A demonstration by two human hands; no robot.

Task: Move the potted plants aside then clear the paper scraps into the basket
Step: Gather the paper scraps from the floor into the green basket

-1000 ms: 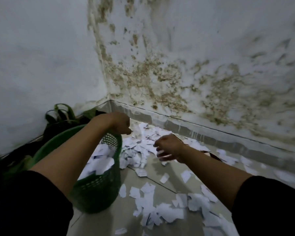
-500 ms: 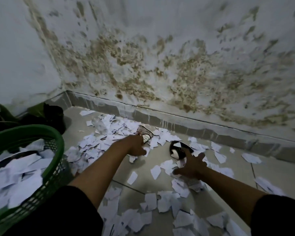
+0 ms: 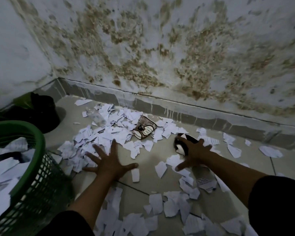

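Paper scraps (image 3: 99, 138) litter the tiled floor (image 3: 160, 160) w/ thickest pile by the stained wall (image 3: 160, 48); bare tile btwn the hands. Green basket (image 3: 39, 150) at left, part full; potted plants (image 3: 39, 109) behind it in the corner. Left hand (image 3: 109, 160) & right hand (image 3: 192, 154) flat, fingers splayed, gripping nothing; half a sec ago both were curled. Crushed cup (image 3: 144, 129) nr wall.

Mould-stained white wall (image 3: 160, 48), grey tiled floor (image 3: 288, 167)

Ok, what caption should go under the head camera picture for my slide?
Both bare hands, left hand and right hand, spread open over torn white paper scraps beside a green plastic basket.
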